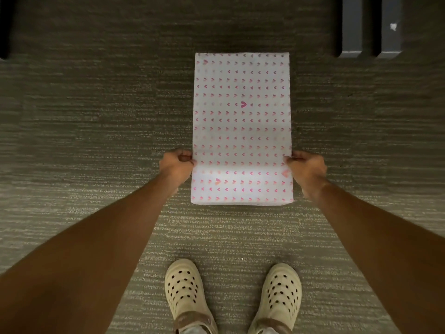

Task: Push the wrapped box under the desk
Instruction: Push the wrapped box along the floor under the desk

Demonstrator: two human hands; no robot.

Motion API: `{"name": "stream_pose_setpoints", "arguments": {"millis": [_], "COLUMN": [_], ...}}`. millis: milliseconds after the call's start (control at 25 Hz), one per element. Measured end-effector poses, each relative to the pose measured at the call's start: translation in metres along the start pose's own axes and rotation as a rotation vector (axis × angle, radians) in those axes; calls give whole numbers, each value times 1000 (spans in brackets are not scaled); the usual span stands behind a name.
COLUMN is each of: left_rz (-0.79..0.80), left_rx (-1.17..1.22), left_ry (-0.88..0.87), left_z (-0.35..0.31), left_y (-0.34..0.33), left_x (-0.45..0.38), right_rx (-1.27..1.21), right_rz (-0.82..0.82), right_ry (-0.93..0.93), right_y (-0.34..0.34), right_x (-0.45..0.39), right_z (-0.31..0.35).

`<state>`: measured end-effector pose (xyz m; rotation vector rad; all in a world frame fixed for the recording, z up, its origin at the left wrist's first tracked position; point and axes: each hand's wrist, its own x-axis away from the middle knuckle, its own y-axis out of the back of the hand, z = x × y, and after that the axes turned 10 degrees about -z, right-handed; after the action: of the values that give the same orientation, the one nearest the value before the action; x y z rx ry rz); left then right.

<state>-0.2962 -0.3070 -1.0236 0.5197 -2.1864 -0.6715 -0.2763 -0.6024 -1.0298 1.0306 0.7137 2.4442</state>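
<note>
The wrapped box [242, 121] is a long rectangle in white paper with rows of small pink hearts, lying flat on the grey carpet straight ahead. My left hand [177, 166] grips its left edge near the close end. My right hand [305, 168] grips the right edge at the same height. Both hands have fingers curled against the box sides. The box's far end reaches the darker shadowed strip of carpet at the top of the view.
Two dark desk legs or panels [351, 27] stand at the top right, and another dark upright [4, 27] sits at the top left edge. My two feet in cream perforated clogs [185, 292] stand on the carpet just behind the box.
</note>
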Motion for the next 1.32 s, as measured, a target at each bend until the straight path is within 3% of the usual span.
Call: {"name": "stream_pose_setpoints", "arguments": {"millis": [360,800,1040,1320], "left_rz": [34,102,90,84], "left_rx": [149,152,109,176], "left_ry": [98,124,104,22], "left_z": [5,-18,-56,-106], "left_y": [-5,47,76,87], "left_x": [0,90,116,81], "right_rx": [-165,-112,-109,-133], "right_rz": [144,304,328,245], "right_ry": [-86,-73,-69,21], "right_y": [11,89,121,117], "right_x": [-7,49,70,51], "right_z": [-6,1,24,84]}}
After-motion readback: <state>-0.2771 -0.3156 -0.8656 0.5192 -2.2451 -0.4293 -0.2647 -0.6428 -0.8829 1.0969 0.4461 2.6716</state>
